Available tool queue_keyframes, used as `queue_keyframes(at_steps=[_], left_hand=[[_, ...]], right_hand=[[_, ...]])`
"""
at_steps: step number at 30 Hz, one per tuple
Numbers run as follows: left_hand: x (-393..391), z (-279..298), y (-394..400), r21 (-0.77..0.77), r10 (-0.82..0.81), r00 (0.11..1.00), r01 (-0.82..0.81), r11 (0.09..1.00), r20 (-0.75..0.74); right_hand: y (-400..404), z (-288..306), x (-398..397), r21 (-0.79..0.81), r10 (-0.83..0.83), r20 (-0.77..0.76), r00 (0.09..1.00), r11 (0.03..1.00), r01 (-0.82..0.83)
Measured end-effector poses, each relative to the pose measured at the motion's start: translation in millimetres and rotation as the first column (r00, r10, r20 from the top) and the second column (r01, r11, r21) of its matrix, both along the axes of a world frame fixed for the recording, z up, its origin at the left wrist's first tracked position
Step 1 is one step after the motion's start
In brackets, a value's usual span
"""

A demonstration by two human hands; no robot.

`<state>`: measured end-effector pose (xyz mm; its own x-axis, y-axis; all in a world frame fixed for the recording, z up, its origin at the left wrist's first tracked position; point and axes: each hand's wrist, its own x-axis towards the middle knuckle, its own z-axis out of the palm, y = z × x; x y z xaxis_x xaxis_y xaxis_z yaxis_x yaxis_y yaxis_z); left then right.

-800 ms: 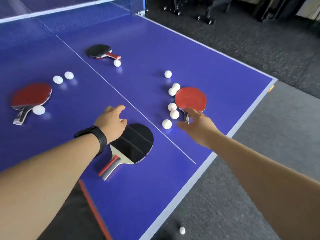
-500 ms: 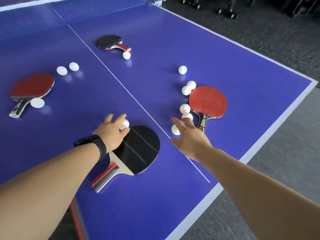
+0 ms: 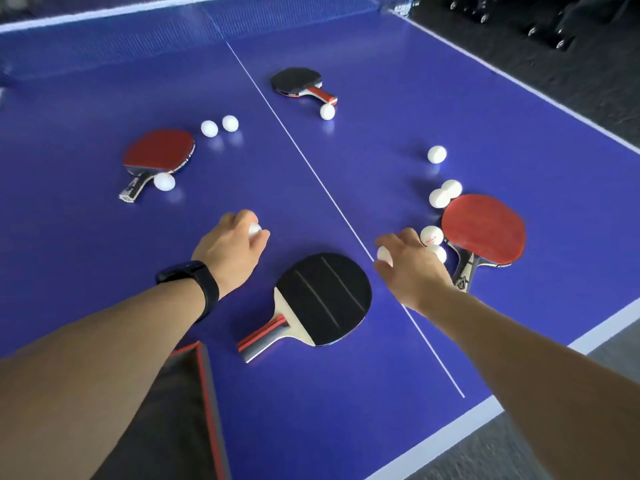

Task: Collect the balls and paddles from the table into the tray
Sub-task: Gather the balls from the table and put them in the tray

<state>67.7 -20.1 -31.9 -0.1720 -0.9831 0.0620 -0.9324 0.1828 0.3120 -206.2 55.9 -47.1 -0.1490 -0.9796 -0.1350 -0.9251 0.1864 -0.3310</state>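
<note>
On the blue table lie several paddles and white balls. My left hand curls around a white ball just beyond the near black paddle. My right hand closes over another white ball beside the right red paddle, with two more balls touching its fingers. A second red paddle lies at the left with a ball by its handle. The far black paddle has a ball at its handle tip.
A dark tray with a red rim sits at the near edge under my left forearm. Loose balls lie left of the centre line, others on the right. The net spans the far side. Grey floor lies beyond the right edge.
Both hands have closed in on balls: the left fingers now wrap one by the black paddle, and the right hand has dropped over the ball near the red paddle's handle.
</note>
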Motion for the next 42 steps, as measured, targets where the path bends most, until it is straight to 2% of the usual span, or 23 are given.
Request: queue_keyframes(at_steps=[4,8,12,14,16,18,19,22,26,31,34,37,42], left_hand=[[64.0,23.9,15.0,-0.022,0.109,0.992,-0.111,0.994,-0.058],[133.1,36.8,52.0,-0.017,0.189,0.98,-0.19,0.982,-0.069],[186.8,35.1,115.8,0.026,0.271,0.951,-0.27,0.962,-0.147],[203.1,25.2,148.3,0.045,0.251,0.955,-0.247,0.968,-0.156],[210.8,8.6,171.4,0.06,0.174,0.973,-0.167,0.984,-0.152],[211.4,-11.3,185.0,0.074,0.105,0.978,-0.093,0.993,-0.181],[209.2,-21.0,189.1,0.078,0.086,0.976,-0.072,0.994,-0.198],[197.0,-43.7,196.0,0.076,0.074,0.975,-0.059,0.995,-0.209],[183.2,-58.4,191.3,0.055,0.095,0.974,-0.086,0.995,-0.204],[167.7,-50.2,171.0,0.062,0.035,0.986,-0.025,0.998,-0.161],[160.8,-46.5,162.2,0.101,-0.036,0.997,0.043,0.994,-0.072],[160.3,-47.7,162.6,0.145,-0.064,0.998,0.061,0.988,0.015],[160.1,-35.5,156.7,0.206,-0.068,0.982,0.031,0.978,0.174]], right_hand=[[-11.4,23.8,53.9,-0.058,0.076,0.074,0.994,0.996,-0.072],[-13.6,41.7,130.1,-0.09,0.235,0.162,0.958,0.971,-0.223],[5.5,46.8,211.0,-0.123,0.429,0.257,0.866,0.903,-0.411],[23.8,41.2,244.6,-0.109,0.52,0.293,0.802,0.852,-0.513],[42.1,28.5,269.5,-0.102,0.637,0.247,0.731,0.767,-0.634],[54.6,9.5,284.1,-0.11,0.737,0.103,0.668,0.676,-0.729],[58.2,0.2,287.2,-0.107,0.751,0.04,0.659,0.659,-0.744],[63.1,-18.7,288.7,-0.076,0.707,-0.037,0.706,0.703,-0.708],[63.6,-23.3,284.6,-0.043,0.629,-0.052,0.776,0.775,-0.631],[69.9,-16.9,276.9,-0.006,0.592,0.072,0.802,0.805,-0.594],[67.6,-4.0,264.3,-0.011,0.541,0.159,0.826,0.837,-0.547],[58.8,9.7,239.2,0.001,0.492,0.139,0.859,0.868,-0.497],[54.4,34.8,177.4,-0.018,0.321,0.131,0.938,0.947,-0.321]])
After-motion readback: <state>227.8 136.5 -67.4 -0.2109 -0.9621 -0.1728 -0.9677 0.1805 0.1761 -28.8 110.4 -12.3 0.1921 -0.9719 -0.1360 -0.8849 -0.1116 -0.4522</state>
